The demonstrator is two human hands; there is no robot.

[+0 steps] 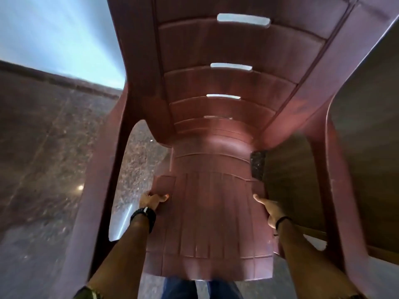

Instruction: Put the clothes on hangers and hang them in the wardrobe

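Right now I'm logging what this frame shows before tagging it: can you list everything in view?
Plastic chair: one, maroon, fills the centre, gripped at both sides of its seat.
Wooden panel: one, brown, right, behind the chair's arm.
Floor: speckled brown, left.
Wall: pale blue, upper left.
Jeans: blue, bottom centre.
Left hand: grips the seat's left edge; black watch on the wrist.
Right hand: grips the seat's right edge; black band.

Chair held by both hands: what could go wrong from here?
The chair fills the view, so the person may not see the floor and could trip. Its right arm is close to the wooden panel and may hit it. The left hand and right hand hold only the seat edges; it could slip.
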